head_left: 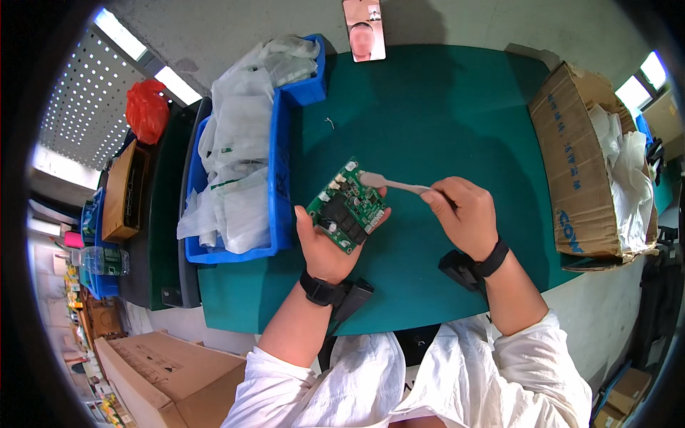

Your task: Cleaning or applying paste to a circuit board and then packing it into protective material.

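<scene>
A green circuit board (347, 207) with black blocks and white connectors along its edge lies tilted in my left hand (330, 251). My left fingers wrap under the board, the thumb at its left edge and fingertips showing at its right. A pale grey toothbrush (397, 185) is pinched by its handle in my right hand (462, 212). Its head lies over the board's upper right corner; the bristle side is hidden, so I cannot tell whether it touches. Both wrists wear black straps with small black devices.
Left of the board, a blue bin (280, 178) holds white plastic bags, with a smaller blue bin (322, 71) behind. A cardboard box (576, 167) of white bags stands at right on the green table (457, 121). A phone (364, 30) is at the far edge; a wire scrap (330, 123) lies nearer.
</scene>
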The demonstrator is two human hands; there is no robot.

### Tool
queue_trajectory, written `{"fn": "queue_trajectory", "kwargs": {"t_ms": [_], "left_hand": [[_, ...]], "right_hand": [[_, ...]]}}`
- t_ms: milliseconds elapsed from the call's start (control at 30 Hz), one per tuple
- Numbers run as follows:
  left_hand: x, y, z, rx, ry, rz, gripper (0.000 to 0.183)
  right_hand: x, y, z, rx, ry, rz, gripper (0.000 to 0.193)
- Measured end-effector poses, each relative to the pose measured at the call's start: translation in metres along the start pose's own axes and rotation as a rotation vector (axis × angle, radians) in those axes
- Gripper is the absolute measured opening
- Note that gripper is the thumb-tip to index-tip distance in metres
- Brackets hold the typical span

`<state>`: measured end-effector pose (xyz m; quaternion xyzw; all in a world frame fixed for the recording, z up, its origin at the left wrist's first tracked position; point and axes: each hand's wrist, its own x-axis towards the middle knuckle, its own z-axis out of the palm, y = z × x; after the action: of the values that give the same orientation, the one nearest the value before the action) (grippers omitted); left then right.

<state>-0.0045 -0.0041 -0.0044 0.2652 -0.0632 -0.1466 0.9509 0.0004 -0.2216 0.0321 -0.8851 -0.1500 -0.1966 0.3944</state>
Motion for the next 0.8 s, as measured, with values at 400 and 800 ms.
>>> {"fn": "queue_trajectory", "kwargs": {"t_ms": [400,800], "left_hand": [[0.0,-0.001,0.0,0.26,-0.087,-0.081,0.098],[0.0,0.002,-0.004,-0.049,-0.044,-0.178,0.099]], "right_hand": [[0.01,0.011,-0.021,-0.045,-0.125,0.205,0.024],[0.007,0.008,-0.009,-0.072,-0.113,0.158,0.029]]}}
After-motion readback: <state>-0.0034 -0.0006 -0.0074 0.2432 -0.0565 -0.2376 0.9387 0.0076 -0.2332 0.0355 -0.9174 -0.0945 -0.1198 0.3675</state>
